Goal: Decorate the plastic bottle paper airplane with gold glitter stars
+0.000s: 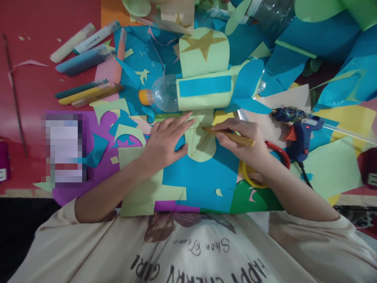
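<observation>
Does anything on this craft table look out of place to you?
The glue gun lies among loose paper with a red light showing, an odd spot for a tool that may be hot.

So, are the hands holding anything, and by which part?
The right hand holds the brown marker near its drawing tip; the left hand rests spread, holding nothing.

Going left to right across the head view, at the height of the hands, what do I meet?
Pixelated rectangular item → bare left hand → rounded pale-green paper flap with drawn lines → bare right hand holding an ochre marker → dark-blue plastic glue gun with orange trigger.
</observation>
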`<state>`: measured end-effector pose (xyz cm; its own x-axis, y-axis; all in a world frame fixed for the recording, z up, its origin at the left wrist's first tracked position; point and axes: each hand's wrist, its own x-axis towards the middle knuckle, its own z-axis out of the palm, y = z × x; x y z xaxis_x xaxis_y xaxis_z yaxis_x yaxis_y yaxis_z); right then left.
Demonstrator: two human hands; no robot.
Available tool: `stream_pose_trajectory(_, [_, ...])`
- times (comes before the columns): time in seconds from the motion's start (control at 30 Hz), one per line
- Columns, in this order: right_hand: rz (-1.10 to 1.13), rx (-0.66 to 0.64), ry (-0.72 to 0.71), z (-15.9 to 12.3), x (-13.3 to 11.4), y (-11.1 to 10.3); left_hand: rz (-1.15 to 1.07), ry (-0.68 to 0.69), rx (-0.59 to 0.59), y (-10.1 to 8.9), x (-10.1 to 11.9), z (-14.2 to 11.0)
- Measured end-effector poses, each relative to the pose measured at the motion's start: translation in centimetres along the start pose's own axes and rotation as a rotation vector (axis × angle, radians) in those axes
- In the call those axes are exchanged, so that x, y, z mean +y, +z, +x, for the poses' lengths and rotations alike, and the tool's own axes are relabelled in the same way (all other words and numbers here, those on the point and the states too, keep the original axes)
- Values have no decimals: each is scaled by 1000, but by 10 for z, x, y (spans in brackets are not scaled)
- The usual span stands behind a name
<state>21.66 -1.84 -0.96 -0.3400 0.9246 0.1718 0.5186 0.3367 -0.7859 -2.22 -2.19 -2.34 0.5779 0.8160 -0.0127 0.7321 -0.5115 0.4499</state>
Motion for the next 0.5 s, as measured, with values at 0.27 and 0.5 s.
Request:
stream_pose_trajectory(0.27, [43,-61,21,0,-10,-8,-7,-15,-19,1,-1,0])
stream_pose_trajectory(0.5, [86,-144,108,-1,-16,-13,-6,-21,-16,1,-1,0])
